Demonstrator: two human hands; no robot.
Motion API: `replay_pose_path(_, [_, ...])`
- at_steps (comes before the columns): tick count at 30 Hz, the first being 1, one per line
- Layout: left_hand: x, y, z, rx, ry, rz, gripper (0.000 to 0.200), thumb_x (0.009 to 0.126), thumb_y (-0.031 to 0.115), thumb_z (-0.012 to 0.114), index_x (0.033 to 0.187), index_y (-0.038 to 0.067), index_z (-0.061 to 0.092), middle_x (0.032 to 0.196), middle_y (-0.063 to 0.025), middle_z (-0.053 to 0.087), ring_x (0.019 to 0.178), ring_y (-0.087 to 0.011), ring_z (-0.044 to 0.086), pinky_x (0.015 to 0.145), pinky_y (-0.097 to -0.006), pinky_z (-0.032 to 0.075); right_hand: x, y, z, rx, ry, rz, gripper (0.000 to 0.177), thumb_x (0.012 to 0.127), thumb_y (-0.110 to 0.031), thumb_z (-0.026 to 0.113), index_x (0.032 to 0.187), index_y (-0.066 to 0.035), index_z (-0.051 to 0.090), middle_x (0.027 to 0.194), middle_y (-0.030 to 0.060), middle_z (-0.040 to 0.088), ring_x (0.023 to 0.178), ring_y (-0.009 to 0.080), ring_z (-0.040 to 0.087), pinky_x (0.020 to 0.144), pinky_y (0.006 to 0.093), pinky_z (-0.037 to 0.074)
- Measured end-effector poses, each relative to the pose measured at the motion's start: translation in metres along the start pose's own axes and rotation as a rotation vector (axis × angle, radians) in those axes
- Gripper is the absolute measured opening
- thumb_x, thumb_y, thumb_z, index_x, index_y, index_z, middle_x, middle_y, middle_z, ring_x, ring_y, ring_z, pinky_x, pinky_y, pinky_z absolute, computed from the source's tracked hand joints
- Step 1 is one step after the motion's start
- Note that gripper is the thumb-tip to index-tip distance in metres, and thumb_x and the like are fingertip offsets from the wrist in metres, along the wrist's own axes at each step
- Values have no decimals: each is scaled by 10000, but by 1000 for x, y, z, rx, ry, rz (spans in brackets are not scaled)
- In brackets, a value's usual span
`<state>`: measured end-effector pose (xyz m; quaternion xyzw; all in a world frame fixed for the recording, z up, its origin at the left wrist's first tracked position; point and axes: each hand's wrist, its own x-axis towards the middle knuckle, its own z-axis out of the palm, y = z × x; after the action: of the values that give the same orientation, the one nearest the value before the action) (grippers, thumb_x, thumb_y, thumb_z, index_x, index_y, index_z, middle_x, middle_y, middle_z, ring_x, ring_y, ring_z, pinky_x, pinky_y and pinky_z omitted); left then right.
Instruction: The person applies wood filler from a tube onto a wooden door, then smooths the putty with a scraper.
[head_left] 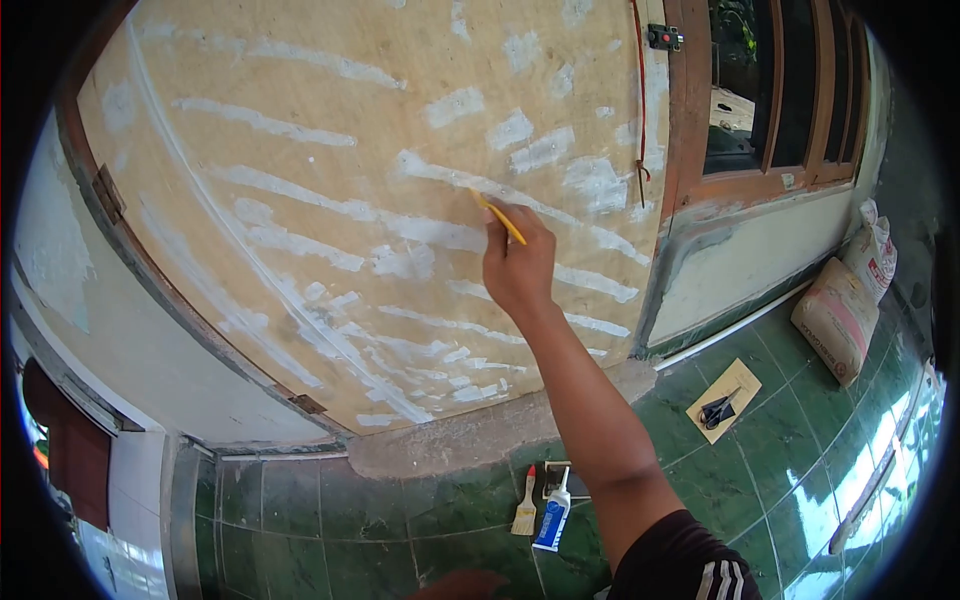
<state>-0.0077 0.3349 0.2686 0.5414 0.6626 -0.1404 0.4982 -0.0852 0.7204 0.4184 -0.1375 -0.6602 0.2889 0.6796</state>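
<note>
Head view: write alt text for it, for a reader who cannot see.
A right hand holds a thin yellow tool against a plywood door streaked with white filler. On the green tiled floor below are a paintbrush and a white-and-blue tube; a sack leans by the wall.

— What is the right hand (pixel 518 268) on?
— It grips a yellow pencil (pixel 497 216), tip against the plywood door (pixel 330 130), on one of the white filler streaks (pixel 440 232).
— And lower down?
— On the green tiled floor (pixel 760 470) a paintbrush (pixel 525 503) lies just beside a white-and-blue bottle (pixel 553 515). Further right, a dark hand tool (pixel 716 410) rests on a tan sheet (pixel 745 380), and sacks (pixel 838 318) lean against the wall.
</note>
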Motion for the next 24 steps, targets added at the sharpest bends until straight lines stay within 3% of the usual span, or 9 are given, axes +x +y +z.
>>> replay_pose_path(2, [-7,3,-2,-18,14,14,630,985,495,627,1451,73,579,1416,-242,595,1306,-422,563,1095,-554,442,-1,22,-11,-9,206,-78,329,865,89,636,1190,59,683,1091,221,722,986,391,668,827,446,543])
replay_pose_path(5, [-9,-2,1,-64,68,3,626,983,488,630,1435,57,588,1414,-245,594,1301,-419,567,1091,-553,446,6,33,-9,-242,345,-208,286,917,37,666,1201,55,696,1114,200,723,935,371,661,806,414,544])
replay_pose_path(8, [-9,-3,0,-98,86,-13,610,979,473,635,1411,43,602,1398,-251,601,1288,-422,574,1082,-550,452,-8,21,18,-350,335,-206,437,841,83,664,1278,62,665,1210,216,691,976,374,629,844,431,534])
replay_pose_path(9, [-7,-4,0,-91,72,-25,607,977,469,638,1406,42,605,1394,-253,603,1285,-424,574,1082,-549,451,-13,21,31,-340,346,-204,552,770,112,657,1320,67,642,1260,226,663,1003,382,608,867,453,528])
replay_pose_path(14, [4,-13,10,-93,122,13,593,970,454,647,1392,38,612,1373,-262,609,1262,-431,586,1061,-546,466,-51,-1,81,-257,214,-179,546,752,112,668,1295,58,657,1201,215,675,1010,386,623,876,447,538])
replay_pose_path(18, [15,-26,24,-66,126,66,587,974,460,647,1386,44,616,1364,-267,611,1237,-431,603,1027,-545,489,-60,-12,51,-14,-46,-205,451,780,112,672,1225,41,688,1160,210,683,1010,393,666,882,432,555])
replay_pose_path(21, [-4,-11,7,-41,87,40,582,978,460,644,1391,52,614,1366,-268,609,1231,-427,609,1018,-545,495,-30,21,23,-61,383,-186,204,975,22,627,1164,66,693,1144,220,688,948,348,700,811,372,563])
replay_pose_path(23, [-8,-11,4,-69,83,46,586,982,467,639,1401,58,610,1378,-263,606,1244,-422,604,1030,-546,488,-5,32,5,-116,518,-32,213,1008,-16,600,1179,65,698,1155,225,692,961,353,692,811,375,556])
replay_pose_path(24, [-7,-12,6,-73,76,34,587,985,470,634,1405,60,608,1375,-260,609,1245,-419,604,1031,-548,487,-2,34,10,-156,511,-55,216,1003,-10,602,1182,61,698,1157,224,695,970,358,691,814,382,557])
